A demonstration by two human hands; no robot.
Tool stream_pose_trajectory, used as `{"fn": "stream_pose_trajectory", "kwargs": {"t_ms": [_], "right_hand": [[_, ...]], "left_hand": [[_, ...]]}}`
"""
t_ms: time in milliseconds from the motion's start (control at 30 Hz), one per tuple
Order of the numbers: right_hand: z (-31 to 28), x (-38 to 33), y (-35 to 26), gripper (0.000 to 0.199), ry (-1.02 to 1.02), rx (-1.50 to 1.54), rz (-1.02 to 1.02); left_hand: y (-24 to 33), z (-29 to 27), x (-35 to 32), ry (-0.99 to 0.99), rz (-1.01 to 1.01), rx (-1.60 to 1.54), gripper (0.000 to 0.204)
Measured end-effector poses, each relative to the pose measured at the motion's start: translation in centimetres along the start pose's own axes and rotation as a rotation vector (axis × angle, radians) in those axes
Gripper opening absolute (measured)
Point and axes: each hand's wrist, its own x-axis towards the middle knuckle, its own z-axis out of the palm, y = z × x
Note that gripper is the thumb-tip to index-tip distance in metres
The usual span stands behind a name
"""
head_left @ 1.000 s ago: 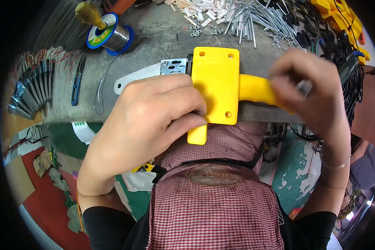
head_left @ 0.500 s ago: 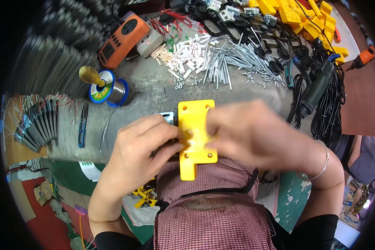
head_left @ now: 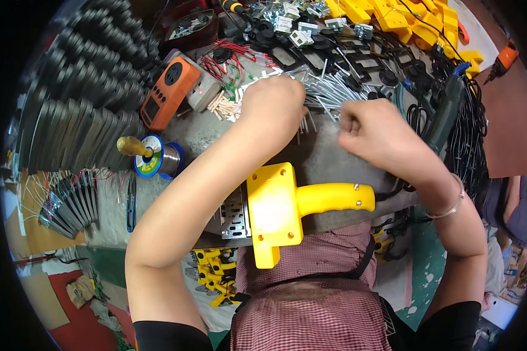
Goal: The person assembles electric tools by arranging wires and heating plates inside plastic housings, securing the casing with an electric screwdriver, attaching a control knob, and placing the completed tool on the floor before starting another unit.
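The yellow plastic housing [head_left: 272, 205] of a hand tool lies at the bench's front edge, its yellow handle [head_left: 336, 198] pointing right. Screws show in the handle and holes at the housing's corners. A perforated metal plate [head_left: 235, 217] sticks out on the left. Both my hands are off the tool. My left hand [head_left: 273, 106] reaches over the pile of long metal screws [head_left: 331, 90], its fingers hidden beneath the back of the hand. My right hand [head_left: 376, 127] hovers at the pile's right side with fingers curled closed; whatever they may hold cannot be made out.
An orange power meter [head_left: 171, 92] and a solder spool [head_left: 158, 157] stand at left, beside stacked dark metal parts [head_left: 70, 126]. Blue-handled tweezers [head_left: 131, 205] lie near the front. Yellow housings [head_left: 404, 20] fill the back right; black cables [head_left: 465, 134] lie at right.
Both hands have left the yellow housing. The left moved forward and right to the screw pile; the right moved forward and slightly right. The handle, covered before, now shows.
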Motion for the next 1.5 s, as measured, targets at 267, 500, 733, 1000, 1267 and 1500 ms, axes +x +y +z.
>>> {"fn": "stream_pose_trajectory", "kwargs": {"t_ms": [267, 500, 733, 1000, 1267, 1500], "right_hand": [[-2.4, -7.3, -1.3, 0.010, 0.359, 0.236, -0.080], [1.4, -12.8, -2.4, 0.014, 0.404, 0.487, -0.139], [6.7, -12.3, -5.0, 0.017, 0.580, 0.512, -0.226], [7.9, -13.3, -5.6, 0.013, 0.550, 0.673, -0.080], [9.8, -12.8, -5.9, 0.017, 0.457, 1.270, 0.273], [12.8, -11.8, -6.4, 0.016, 0.600, 0.781, -0.094]], "left_hand": [[-0.4, -4.6, -3.2, 0.107, 0.024, 0.071, 0.013], [-2.7, -6.3, -9.9, -0.067, -0.116, -0.307, 0.012], [-2.0, -4.6, -10.4, 0.124, -0.059, -0.639, 0.016], [1.3, -3.5, -8.0, 0.050, 0.091, -0.952, 0.028], [1.6, -2.4, -6.6, 0.032, 0.347, -0.716, 0.026], [1.4, -1.7, -7.1, 0.146, 0.573, -0.357, 0.010]]}}
